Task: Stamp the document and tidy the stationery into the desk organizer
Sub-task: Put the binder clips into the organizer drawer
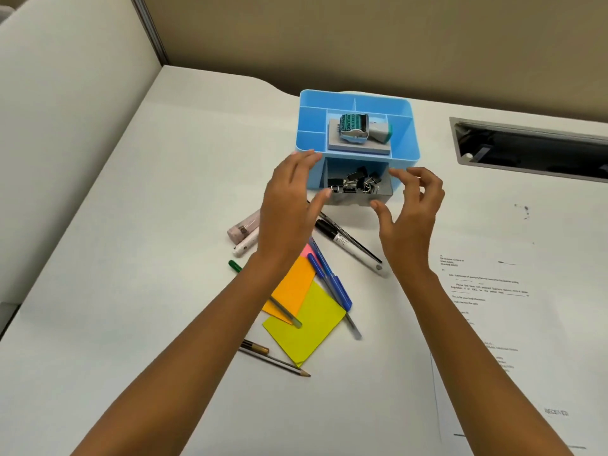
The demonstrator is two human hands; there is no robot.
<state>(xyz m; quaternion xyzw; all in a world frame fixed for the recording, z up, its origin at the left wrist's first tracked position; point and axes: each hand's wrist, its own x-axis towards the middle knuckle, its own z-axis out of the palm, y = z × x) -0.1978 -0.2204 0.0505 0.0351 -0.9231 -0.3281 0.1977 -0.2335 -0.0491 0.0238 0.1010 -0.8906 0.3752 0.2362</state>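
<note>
Both spread and empty, we found left hand (pixel 289 205) and right hand (pixel 411 218) flanking blue organizer (pixel 409 136), drawer (pixel 358 200) pulled out.

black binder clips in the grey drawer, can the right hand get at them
Probably yes: the grey drawer of the blue plastic organizer is pulled out, the black metal binder clips lie uncovered, and the right hand is beside it, holding nothing.

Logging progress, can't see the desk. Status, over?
Hands open: left hand, right hand flank the drawer. It's out, clips inside. In organizer top: stamp. Loose in front: pens, notes.
</note>
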